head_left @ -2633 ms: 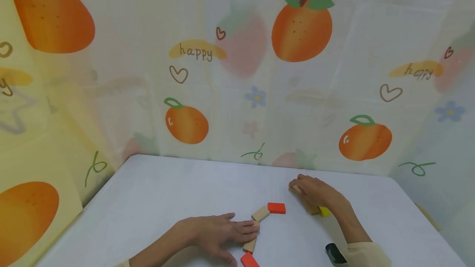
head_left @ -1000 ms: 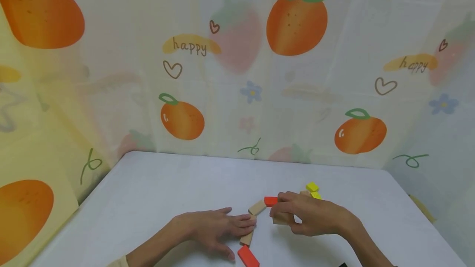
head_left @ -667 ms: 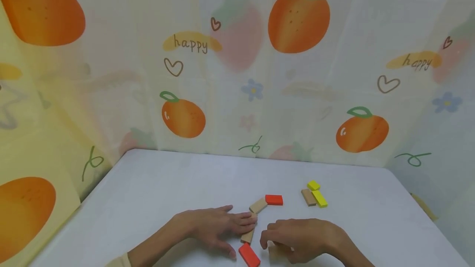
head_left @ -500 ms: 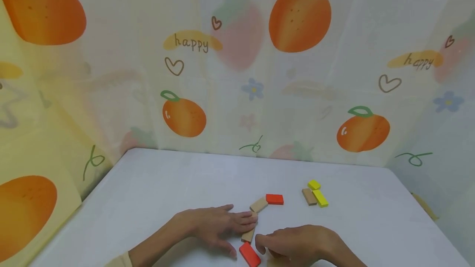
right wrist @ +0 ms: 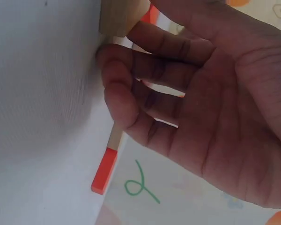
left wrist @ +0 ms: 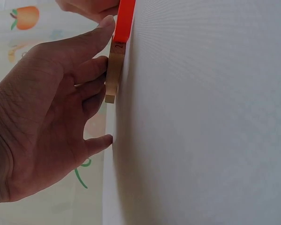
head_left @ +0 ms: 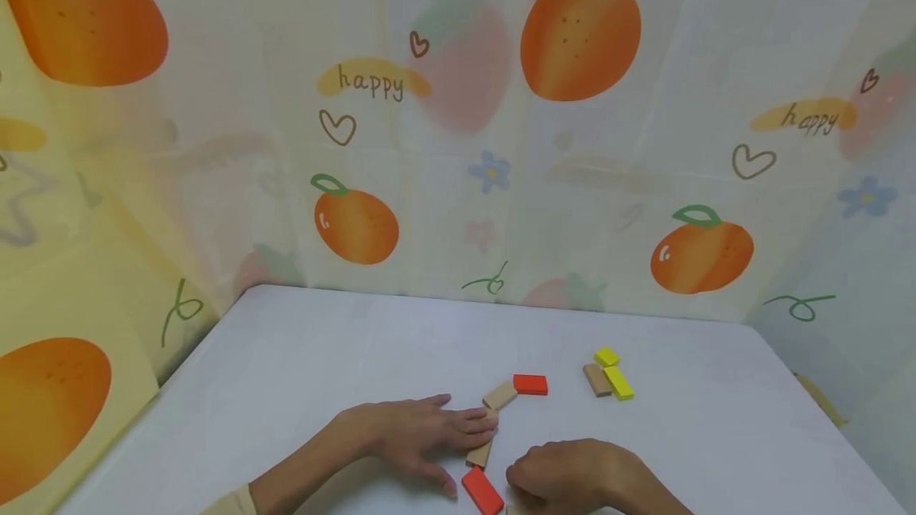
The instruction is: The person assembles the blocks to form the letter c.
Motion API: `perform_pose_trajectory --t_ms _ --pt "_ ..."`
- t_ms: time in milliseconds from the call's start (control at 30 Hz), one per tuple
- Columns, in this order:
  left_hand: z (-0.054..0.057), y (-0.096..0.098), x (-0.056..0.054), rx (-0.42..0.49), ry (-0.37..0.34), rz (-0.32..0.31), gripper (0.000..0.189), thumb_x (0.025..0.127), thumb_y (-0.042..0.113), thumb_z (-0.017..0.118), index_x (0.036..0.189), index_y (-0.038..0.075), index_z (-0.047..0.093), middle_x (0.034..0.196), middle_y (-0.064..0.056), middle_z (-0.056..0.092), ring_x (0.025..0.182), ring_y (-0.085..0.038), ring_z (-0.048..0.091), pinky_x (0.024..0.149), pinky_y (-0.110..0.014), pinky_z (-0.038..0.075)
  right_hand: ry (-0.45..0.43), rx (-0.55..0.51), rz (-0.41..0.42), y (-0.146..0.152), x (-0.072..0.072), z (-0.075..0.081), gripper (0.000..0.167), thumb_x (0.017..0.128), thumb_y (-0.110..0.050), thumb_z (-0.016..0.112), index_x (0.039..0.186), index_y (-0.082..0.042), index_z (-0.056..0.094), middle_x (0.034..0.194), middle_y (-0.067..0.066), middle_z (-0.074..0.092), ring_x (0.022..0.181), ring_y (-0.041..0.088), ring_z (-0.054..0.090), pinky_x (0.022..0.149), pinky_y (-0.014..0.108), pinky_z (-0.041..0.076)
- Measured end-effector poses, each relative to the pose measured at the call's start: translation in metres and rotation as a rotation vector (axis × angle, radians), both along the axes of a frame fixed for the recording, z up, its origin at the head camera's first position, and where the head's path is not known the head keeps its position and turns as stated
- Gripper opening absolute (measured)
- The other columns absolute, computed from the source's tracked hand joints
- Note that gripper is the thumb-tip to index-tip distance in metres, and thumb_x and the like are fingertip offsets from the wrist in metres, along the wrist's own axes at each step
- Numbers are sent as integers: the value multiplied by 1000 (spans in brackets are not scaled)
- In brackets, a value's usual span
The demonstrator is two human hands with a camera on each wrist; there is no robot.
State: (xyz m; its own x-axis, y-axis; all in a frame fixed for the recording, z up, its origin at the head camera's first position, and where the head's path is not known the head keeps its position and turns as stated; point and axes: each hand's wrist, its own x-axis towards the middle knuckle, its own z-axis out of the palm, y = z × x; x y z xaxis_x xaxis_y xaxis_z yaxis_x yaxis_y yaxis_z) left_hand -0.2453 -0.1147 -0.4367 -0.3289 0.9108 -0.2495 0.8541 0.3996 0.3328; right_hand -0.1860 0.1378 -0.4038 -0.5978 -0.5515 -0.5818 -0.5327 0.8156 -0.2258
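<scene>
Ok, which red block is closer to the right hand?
The near red block, just beside the right hand; the far red block lies farther off, toward the patterned backdrop.

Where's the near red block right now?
In the head view, the near red block is at bottom centre, between the left hand and the right hand, just below the wooden block the left hand partly covers.

"happy" is written twice on the fruit-patterned curtain [head_left: 444, 181], over yellow patches [head_left: 327, 87], and one wooden block [left wrist: 117, 49] bears a sideways 2 beside an unclear character.
</scene>
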Motion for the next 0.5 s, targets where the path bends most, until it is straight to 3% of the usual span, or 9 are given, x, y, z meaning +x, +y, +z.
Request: perform_pose_trajectory --t_ms 67,300,500 --pt "0 0 0 -3 -6 4 79 100 60 60 166 28 29 173 16 23 164 -8 19 126 -62 31 -10 -3 15 -2 0 -1 2 100 -27 72 101 -27 70 75 -11 53 75 2 54 76 18 49" --pt "-1 -1 -1 -3 -18 13 80 99 60 61 165 28 29 173 16 23 164 -8 19 126 -63 31 13 -39 71 -6 2 -3 12 100 -24 71 90 -26 64 72 -12 49 70 1 51 69 17 46" --pt "-2 0 -1 0 -16 7 80 100 60 60 166 28 28 173 16 23 164 -7 18 126 -63 31 21 -52 75 -6 2 -5 9 102 -23 68 93 -26 67 74 -13 50 71 1 51 70 18 46"
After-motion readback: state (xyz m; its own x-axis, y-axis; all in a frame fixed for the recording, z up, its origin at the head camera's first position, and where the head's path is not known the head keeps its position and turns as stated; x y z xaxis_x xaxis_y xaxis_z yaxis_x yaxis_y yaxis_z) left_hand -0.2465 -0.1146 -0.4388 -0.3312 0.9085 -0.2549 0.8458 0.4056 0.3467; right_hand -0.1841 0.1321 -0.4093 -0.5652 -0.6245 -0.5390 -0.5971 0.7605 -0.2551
